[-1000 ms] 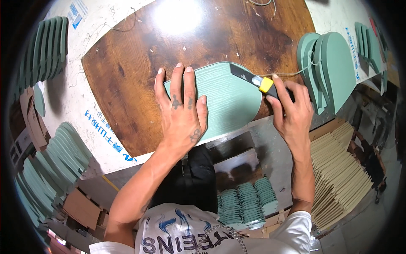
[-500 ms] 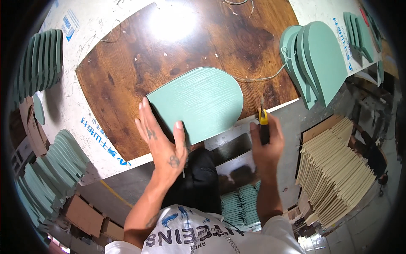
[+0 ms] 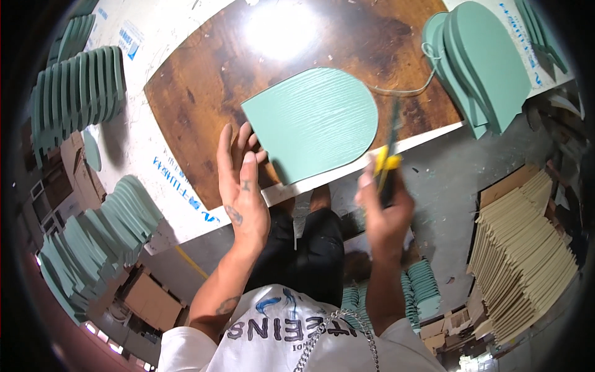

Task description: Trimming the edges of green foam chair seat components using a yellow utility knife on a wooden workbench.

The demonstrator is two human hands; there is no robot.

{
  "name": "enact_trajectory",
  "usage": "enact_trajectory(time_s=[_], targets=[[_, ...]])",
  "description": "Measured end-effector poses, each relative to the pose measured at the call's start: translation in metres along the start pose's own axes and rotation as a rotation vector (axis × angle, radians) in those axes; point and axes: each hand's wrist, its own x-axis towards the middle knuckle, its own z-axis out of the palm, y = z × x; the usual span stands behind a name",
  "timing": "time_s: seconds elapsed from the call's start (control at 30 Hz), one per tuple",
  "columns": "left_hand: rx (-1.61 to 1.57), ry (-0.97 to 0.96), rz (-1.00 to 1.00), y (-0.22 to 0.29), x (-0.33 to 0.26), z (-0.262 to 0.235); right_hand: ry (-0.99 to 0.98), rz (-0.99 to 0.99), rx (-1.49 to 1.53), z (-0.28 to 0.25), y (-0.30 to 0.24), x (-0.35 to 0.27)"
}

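Note:
A teal arch-shaped panel [image 3: 313, 123] with a wood-grain face is tilted up over the brown wooden board [image 3: 204, 80]. My left hand [image 3: 240, 186] holds its lower left corner, fingers stretched behind the edge. My right hand [image 3: 385, 208] grips a utility knife [image 3: 389, 155] with a yellow and black handle, its blade pointing up along the panel's right edge. A thin trimmed strip [image 3: 406, 91] curls on the board to the right of the panel.
Stacks of teal arch panels stand at the right [image 3: 480, 62], upper left [image 3: 74, 93] and lower left [image 3: 99, 235]. A pile of beige boards [image 3: 527, 254] lies at the lower right. More teal pieces [image 3: 421, 288] lie on the floor below the white table [image 3: 142, 161].
The panel lay flat under my left palm; now it is lifted and turned, held by its corner. My right hand with the knife dropped from the panel's far edge to the table's near edge.

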Motion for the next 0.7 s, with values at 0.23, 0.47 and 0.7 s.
enact_trajectory(time_s=[0.23, 0.47, 0.7], targets=[[-0.028, -0.022, -0.026, 0.006, 0.004, 0.018, -0.038, 0.005, -0.130, 0.019, -0.024, 0.042], [0.079, -0.031, 0.098, 0.056, 0.009, 0.019, -0.038, 0.011, 0.135, 0.012, -0.032, 0.024], [0.950, -0.045, 0.699, 0.012, 0.213, -0.010, 0.150, -0.074, -0.073, 0.039, -0.015, 0.018]])
